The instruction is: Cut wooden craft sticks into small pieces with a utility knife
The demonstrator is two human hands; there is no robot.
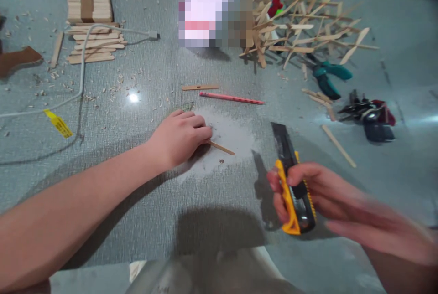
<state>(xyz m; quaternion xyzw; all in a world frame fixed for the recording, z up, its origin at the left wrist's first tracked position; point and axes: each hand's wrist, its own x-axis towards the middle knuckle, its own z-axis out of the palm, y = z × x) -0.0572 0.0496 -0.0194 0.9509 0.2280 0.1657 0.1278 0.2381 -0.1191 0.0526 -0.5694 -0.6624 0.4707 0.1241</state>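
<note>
Grey tabletop (147, 212) underlies a cutter (301, 191), long axis pointing forward, slightly left.

Hobby/craft work spot on a tabletop; home or wkshop, can't tell which.
Grey textured table (137, 225) in use as bench: wood chips (120, 79) strewn over its L side, pale dust patch (239, 134) mid-table. Craft-stick stock at far L, i.e. paper-banded bundle (99, 4) w/ loose sticks (99, 51) just below; far R, a tangle of crossed sticks (301, 26). Hand tools incl. teal-handled pliers (323, 79), yellow/blk utility knife (296, 193), plus pink pencil (232, 98). Wht cable (82, 70) w/ yellow tag (59, 124) trails across L side, more desk-type setup than ind. shop floor.
</note>
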